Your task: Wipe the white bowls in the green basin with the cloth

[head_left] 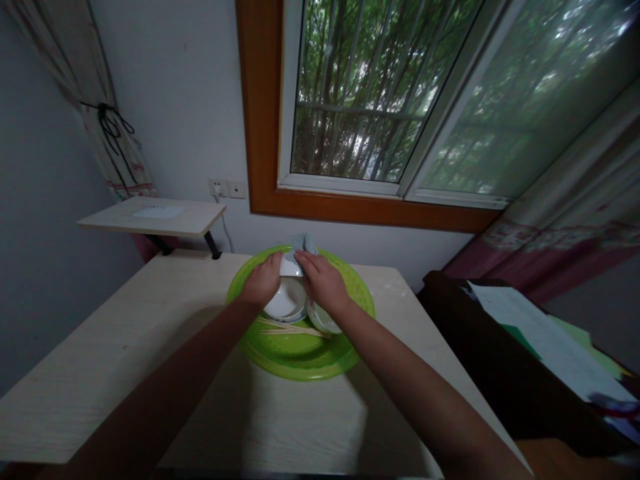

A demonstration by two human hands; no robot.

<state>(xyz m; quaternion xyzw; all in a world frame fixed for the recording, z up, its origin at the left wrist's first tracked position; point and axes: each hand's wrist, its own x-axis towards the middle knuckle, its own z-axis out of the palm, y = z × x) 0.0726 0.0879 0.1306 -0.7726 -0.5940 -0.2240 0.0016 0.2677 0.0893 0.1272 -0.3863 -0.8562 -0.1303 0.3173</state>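
A white dish [291,267], probably a bowl, is held up between my two hands above a green basin [300,370]. My left hand [264,281] grips its left side. On the other side, my right hand [323,280] is closed on a grey-blue cloth [304,243], pressed against the dish. Part of the dish is hidden by fingers and cloth. Below them in the basin sit a white bowl [284,300], which looks stacked on another, and a second bowl [323,320] partly behind my right hand. Several light wooden chopsticks [287,329] lie in front of the bowls.
The basin stands on a pale wooden table [165,347]. A small raised shelf [185,217] with a paper on it is at the back left. A wall socket [227,189] and window [370,100] are behind. Papers [540,340] lie on a dark surface at right.
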